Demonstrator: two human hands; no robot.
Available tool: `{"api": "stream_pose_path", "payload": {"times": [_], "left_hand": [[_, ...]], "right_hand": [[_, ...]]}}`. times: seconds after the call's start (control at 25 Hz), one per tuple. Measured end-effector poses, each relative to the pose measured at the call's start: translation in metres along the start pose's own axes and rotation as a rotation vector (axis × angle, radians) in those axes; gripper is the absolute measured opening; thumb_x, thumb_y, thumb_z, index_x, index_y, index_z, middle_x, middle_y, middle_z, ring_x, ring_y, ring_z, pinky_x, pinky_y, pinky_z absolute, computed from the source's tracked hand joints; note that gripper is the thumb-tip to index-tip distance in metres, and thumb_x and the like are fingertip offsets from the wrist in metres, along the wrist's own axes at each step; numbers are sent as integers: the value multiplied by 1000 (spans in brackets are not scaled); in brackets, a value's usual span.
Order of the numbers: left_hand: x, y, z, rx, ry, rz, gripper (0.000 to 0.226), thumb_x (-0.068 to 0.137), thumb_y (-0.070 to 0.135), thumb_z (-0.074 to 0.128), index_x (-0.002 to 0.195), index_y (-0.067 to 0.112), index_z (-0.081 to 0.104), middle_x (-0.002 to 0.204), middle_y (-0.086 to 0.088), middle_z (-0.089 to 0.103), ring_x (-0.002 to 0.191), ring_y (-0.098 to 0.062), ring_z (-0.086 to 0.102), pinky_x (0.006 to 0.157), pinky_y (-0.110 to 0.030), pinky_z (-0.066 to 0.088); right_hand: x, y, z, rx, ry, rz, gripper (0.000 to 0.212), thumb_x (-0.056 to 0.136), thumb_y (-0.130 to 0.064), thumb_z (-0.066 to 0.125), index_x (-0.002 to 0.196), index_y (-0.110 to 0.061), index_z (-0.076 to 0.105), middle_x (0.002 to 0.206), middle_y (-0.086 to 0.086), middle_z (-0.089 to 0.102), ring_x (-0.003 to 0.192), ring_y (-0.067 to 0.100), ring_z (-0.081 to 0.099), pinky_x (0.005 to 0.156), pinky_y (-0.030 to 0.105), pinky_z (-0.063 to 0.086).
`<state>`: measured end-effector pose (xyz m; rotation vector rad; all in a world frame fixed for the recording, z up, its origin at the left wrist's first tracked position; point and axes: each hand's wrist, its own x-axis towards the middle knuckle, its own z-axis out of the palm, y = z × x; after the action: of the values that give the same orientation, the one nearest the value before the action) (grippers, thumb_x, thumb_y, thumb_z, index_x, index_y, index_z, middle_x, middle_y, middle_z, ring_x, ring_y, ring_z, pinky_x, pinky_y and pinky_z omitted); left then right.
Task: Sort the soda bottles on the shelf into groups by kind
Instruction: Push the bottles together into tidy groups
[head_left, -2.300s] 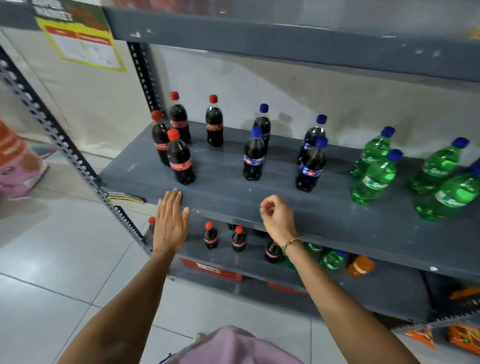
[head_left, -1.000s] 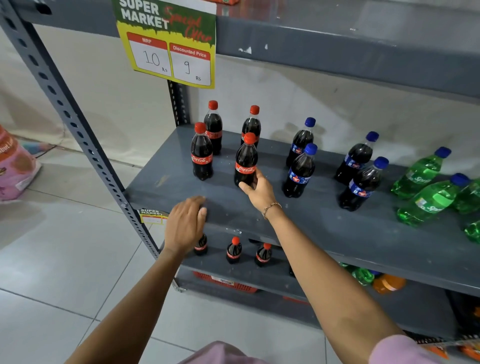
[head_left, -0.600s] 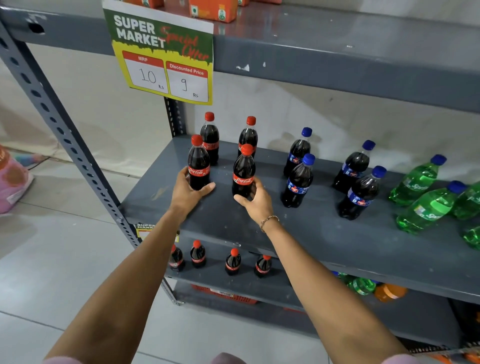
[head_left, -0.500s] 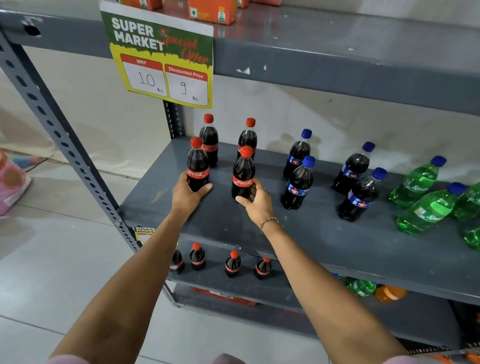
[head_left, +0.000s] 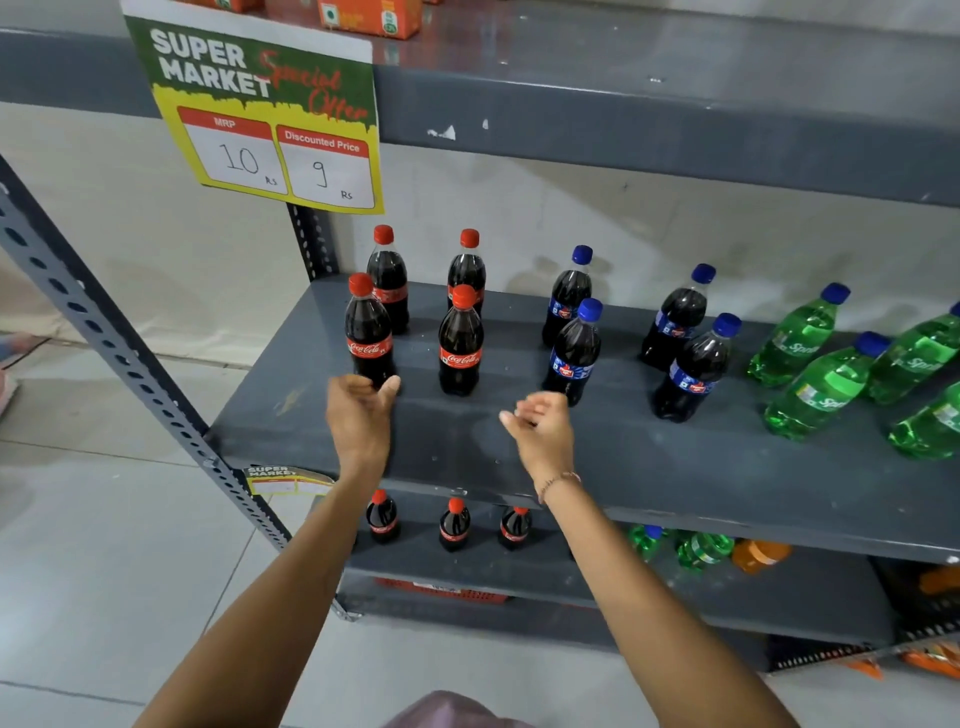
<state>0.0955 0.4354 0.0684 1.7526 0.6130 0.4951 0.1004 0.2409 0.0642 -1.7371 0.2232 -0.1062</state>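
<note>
On the grey shelf (head_left: 623, 467) several red-capped cola bottles (head_left: 460, 343) stand upright at the left in a square group. To their right stand several blue-capped dark cola bottles (head_left: 574, 353). Several green soda bottles (head_left: 821, 389) with blue caps stand at the far right. My left hand (head_left: 361, 410) is open just below the base of the front left red-capped bottle (head_left: 369, 338), thumb near it. My right hand (head_left: 540, 426) hovers over the shelf front, fingers loosely apart and holding nothing, between the front red-capped bottle and the front blue-capped one.
A yellow and green price sign (head_left: 270, 114) hangs from the upper shelf edge. A perforated grey post (head_left: 119, 343) slants down at the left. The lower shelf holds small cola bottles (head_left: 454, 525), green bottles (head_left: 701, 551) and an orange one (head_left: 758, 556). Orange cartons (head_left: 369, 15) sit above.
Both hands have let go of the two front red-capped bottles and drawn back toward the shelf's front edge. Those bottles now stand free in line with the rear pair.
</note>
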Motion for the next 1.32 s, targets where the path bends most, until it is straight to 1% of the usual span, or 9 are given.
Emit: {"api": "stream_pose_path", "payload": {"times": [0.08, 0.16, 0.28, 0.52, 0.88, 0.96, 1.12, 1.2, 1.32], "left_hand": [[-12, 4, 15, -21, -133, 9, 35, 81, 26, 73, 103, 6, 54, 90, 1, 59, 89, -17, 56, 79, -8, 44], [-14, 10, 30, -26, -279, 33, 64, 77, 27, 76, 128, 4, 45, 125, -5, 55, 117, -18, 50, 102, -23, 40], [-10, 16, 48, 69, -359, 89, 91, 74, 29, 79, 144, 5, 27, 148, -8, 37, 136, -21, 34, 111, -33, 29], [-14, 16, 54, 131, -355, 141, 65, 81, 25, 73, 136, 11, 43, 132, -6, 56, 121, -18, 50, 91, -16, 33], [-19, 18, 53, 136, -341, 130, 67, 78, 23, 76, 135, 8, 43, 130, -7, 56, 120, -18, 50, 94, -18, 34], [-25, 15, 54, 97, -217, 87, 59, 75, 23, 78, 122, 5, 49, 116, -8, 59, 108, -20, 55, 95, -26, 41], [-58, 16, 74, 180, -138, 109, 31, 79, 29, 75, 80, 8, 54, 68, 1, 53, 71, -22, 56, 62, -24, 39], [-71, 19, 95, 194, -272, 158, 31, 77, 29, 77, 89, 8, 57, 72, 3, 55, 69, -16, 54, 58, -15, 39], [-87, 32, 126, 143, -410, 202, 64, 71, 27, 81, 122, 7, 49, 112, 1, 53, 94, -12, 54, 83, -20, 45]], "right_hand": [[-9, 10, -22, 127, 215, 85, 32, 74, -6, 71, 82, -19, 42, 80, -3, 57, 73, 10, 57, 92, 43, 50], [-3, 9, -39, 180, 314, 120, 35, 75, -9, 71, 87, -16, 39, 79, -4, 50, 71, 9, 52, 90, 39, 48], [12, 2, -55, 72, 144, 24, 52, 73, -10, 74, 112, -8, 38, 108, 5, 48, 99, 15, 49, 97, 31, 41], [31, 1, -55, -87, 5, -64, 61, 77, -6, 68, 130, -12, 38, 131, 8, 52, 118, 19, 50, 104, 33, 39], [30, -5, -58, -59, -28, -85, 60, 74, -5, 71, 126, -9, 42, 125, 9, 56, 107, 11, 52, 97, 25, 41], [29, -3, -66, -59, -42, -53, 63, 73, -7, 74, 126, -8, 41, 123, 6, 54, 109, 13, 51, 98, 27, 43], [15, 17, -110, -166, 278, -13, 40, 71, -11, 74, 101, -1, 50, 101, 12, 52, 90, 22, 52, 91, 43, 47], [12, 27, -143, -215, 386, -35, 42, 71, -12, 75, 100, 3, 49, 99, 12, 46, 92, 26, 50, 93, 46, 43], [28, 26, -181, -197, 252, -3, 68, 73, -15, 75, 127, 0, 36, 129, 18, 42, 117, 29, 46, 104, 41, 39]]}}
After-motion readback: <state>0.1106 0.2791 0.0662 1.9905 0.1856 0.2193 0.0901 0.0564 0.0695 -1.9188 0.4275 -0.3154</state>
